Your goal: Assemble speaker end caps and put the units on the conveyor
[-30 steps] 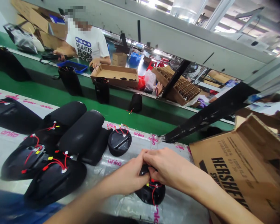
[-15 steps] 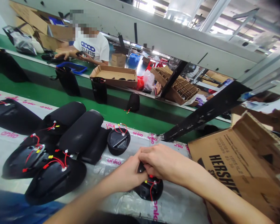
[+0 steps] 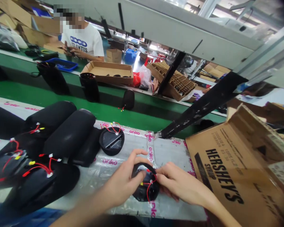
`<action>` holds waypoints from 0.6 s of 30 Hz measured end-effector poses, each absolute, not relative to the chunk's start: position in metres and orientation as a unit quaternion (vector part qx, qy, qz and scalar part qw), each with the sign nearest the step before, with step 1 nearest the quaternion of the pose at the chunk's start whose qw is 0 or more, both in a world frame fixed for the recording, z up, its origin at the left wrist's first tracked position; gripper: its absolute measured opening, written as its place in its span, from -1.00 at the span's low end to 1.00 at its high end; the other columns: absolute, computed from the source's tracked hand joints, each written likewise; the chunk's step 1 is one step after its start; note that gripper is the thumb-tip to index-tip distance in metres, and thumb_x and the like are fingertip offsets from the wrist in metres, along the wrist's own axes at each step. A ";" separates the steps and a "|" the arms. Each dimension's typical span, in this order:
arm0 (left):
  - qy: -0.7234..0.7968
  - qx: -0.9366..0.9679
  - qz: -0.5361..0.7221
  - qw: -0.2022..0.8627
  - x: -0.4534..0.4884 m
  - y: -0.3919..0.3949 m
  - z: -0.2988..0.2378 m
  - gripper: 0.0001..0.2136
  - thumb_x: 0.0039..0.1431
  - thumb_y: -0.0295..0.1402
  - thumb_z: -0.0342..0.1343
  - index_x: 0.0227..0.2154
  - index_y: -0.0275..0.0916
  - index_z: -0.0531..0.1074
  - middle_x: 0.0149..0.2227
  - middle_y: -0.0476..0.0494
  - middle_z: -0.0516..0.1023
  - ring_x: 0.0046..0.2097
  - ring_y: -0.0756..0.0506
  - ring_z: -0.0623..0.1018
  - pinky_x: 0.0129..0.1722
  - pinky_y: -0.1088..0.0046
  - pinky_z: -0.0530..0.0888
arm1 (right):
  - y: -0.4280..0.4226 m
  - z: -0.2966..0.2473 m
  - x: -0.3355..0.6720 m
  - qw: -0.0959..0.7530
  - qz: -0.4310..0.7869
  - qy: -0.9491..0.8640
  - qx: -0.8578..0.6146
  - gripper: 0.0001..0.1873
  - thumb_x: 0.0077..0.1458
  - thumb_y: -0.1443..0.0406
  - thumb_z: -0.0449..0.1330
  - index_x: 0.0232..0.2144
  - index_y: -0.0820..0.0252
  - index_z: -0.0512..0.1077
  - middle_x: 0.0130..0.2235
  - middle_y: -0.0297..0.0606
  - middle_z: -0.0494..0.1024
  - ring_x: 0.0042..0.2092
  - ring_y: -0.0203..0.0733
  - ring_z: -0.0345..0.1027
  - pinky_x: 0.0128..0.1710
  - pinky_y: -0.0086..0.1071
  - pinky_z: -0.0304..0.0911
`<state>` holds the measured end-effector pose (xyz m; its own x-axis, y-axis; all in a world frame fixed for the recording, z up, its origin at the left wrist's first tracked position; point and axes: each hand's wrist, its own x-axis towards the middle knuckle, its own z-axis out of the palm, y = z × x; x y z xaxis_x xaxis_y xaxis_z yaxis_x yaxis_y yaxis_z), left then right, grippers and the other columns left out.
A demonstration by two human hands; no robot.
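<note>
A person's left hand (image 3: 124,179) closes around a round black end cap (image 3: 142,194) on a tabletop (image 3: 170,154) covered in clear plastic sheeting printed "anko," the thumb and fingers curving over the cap's rim in a firm hold. The right hand (image 3: 177,183) comes in from the other side, its fingertips (image 3: 159,171) drawn narrowly together at the red and yellow wires (image 3: 148,189) looped across the cap; whether they are gripping a wire cannot be told. A second wired end cap (image 3: 111,142) lies just beyond the hands, face up, beside a row of black cylindrical housings (image 3: 69,137) with more red wiring trailing over them. To the right, an open Hershey's Syrup cardboard box (image 3: 227,170) sits at the tabletop's edge. Across a green conveyor belt (image 3: 61,90), upright black housings (image 3: 90,86) stand near a shallow cardboard tray (image 3: 107,73). Farther back, a co-worker in a white T-shirt (image 3: 81,42) works with both hands beside a blue tray (image 3: 62,64).
</note>
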<state>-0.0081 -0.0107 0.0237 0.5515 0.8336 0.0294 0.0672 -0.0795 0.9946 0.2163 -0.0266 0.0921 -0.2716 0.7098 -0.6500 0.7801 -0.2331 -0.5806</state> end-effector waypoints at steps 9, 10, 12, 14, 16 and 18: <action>0.344 0.672 0.311 0.577 -0.012 -0.014 0.018 -0.71 0.41 -0.43 0.02 0.13 -0.09 0.39 0.29 -0.23 0.49 0.25 -0.25 0.57 0.34 0.08 0.40 | -0.015 0.108 0.199 0.078 -0.488 0.627 0.602 -0.66 0.15 0.31 0.09 -0.67 0.12 0.26 -0.73 -0.45 0.36 -0.68 -0.30 0.30 -0.51 -0.43 0.28; 0.347 0.671 0.310 0.578 -0.011 -0.015 0.018 -0.71 0.41 -0.43 0.02 0.13 -0.10 0.39 0.29 -0.23 0.49 0.26 -0.25 0.57 0.34 0.09 0.40 | -0.017 0.108 0.199 0.076 -0.474 0.633 0.607 -0.65 0.17 0.31 0.08 -0.66 0.12 0.25 -0.75 -0.47 0.31 -0.67 -0.31 0.29 -0.46 -0.41 0.29; 0.349 0.669 0.315 0.575 -0.009 -0.016 0.016 -0.71 0.42 -0.44 0.01 0.13 -0.11 0.40 0.26 -0.23 0.50 0.28 -0.25 0.54 0.35 0.10 0.39 | -0.019 0.107 0.197 0.063 -0.432 0.653 0.619 -0.63 0.20 0.32 0.09 -0.65 0.11 0.24 -0.77 -0.51 0.20 -0.63 -0.31 0.26 -0.39 -0.40 0.24; 0.345 0.666 0.332 0.573 -0.010 -0.018 0.012 -0.72 0.45 -0.42 0.01 0.15 -0.11 0.40 0.25 -0.23 0.49 0.31 -0.25 0.51 0.38 0.09 0.37 | -0.022 0.105 0.193 0.043 -0.389 0.678 0.623 -0.61 0.21 0.33 0.14 -0.65 0.11 0.24 -0.73 -0.49 0.17 -0.56 -0.29 0.24 -0.42 -0.40 0.12; 0.321 0.661 0.353 0.579 -0.016 -0.021 0.006 -0.69 0.51 -0.35 0.01 0.24 -0.08 0.35 0.29 -0.24 0.46 0.35 -0.26 0.48 0.41 0.08 0.36 | -0.026 0.102 0.190 0.024 -0.353 0.695 0.626 -0.58 0.23 0.35 0.18 -0.66 0.12 0.24 -0.68 -0.44 0.21 -0.52 -0.29 0.19 -0.46 -0.37 -0.01; 0.268 0.664 0.375 0.589 -0.027 -0.024 -0.002 -0.59 0.52 -0.24 0.05 0.35 -0.03 0.24 0.38 -0.26 0.39 0.41 -0.31 0.42 0.43 0.02 0.35 | -0.033 0.098 0.190 0.003 -0.336 0.695 0.636 -0.53 0.33 0.30 0.15 -0.65 0.14 0.26 -0.63 -0.40 0.26 -0.53 -0.30 0.13 -0.47 -0.33 -0.07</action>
